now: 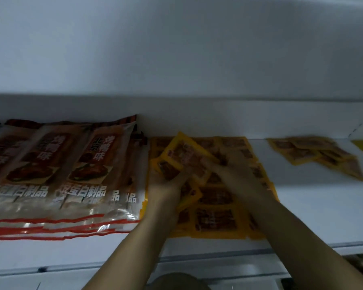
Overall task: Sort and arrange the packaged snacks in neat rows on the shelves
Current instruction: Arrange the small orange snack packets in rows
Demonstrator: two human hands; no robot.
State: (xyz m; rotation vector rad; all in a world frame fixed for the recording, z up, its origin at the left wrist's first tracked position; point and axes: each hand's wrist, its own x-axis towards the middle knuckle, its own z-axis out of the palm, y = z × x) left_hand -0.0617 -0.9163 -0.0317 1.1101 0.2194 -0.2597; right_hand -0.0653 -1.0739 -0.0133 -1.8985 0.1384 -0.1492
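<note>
On shelf [314, 208], mid-sort — left hand [166, 185] grips yellow packets [182, 158] above laid rows [216, 218], right hand [220, 166] too blurred to tell; next — likely lay one flush.

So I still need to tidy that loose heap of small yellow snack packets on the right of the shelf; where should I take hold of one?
Take a small yellow snack packet at the near right end of the heap by its free corner, coming from the shelf's front. It lies flat, so pinch its thin edge with your fingers.
</note>
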